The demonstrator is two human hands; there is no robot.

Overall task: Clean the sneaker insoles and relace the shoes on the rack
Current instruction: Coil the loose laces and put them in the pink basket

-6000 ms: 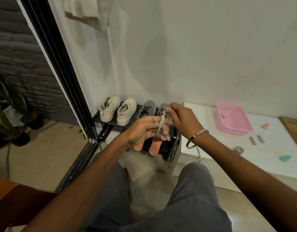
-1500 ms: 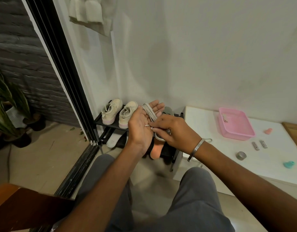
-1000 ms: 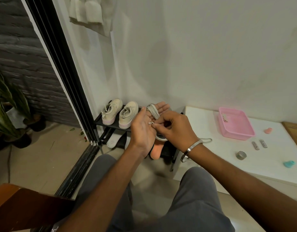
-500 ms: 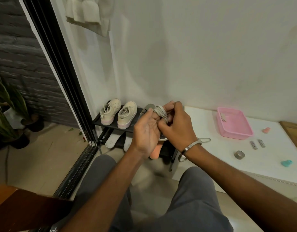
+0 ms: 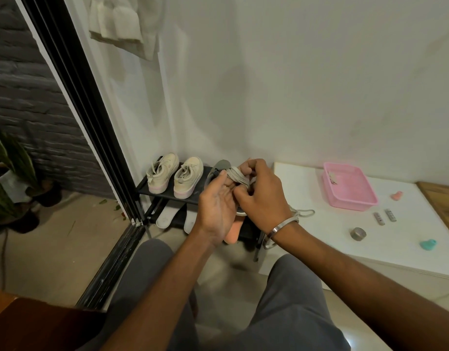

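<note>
The left hand (image 5: 219,206) is holding a grey shoelace (image 5: 237,176) wrapped round its fingers, the right hand (image 5: 262,196) is pinching the shoelace beside them

Counts of what is in view

Two cream sneakers (image 5: 162,174) (image 5: 188,177), one grey sneaker (image 5: 218,168), two white insoles (image 5: 166,217) (image 5: 190,220), one orange insole (image 5: 233,230), one pink tray (image 5: 348,190), two small grey bars (image 5: 378,218) (image 5: 390,215), one metal tape roll (image 5: 358,234), two potted plants (image 5: 8,178) (image 5: 31,173).
</note>
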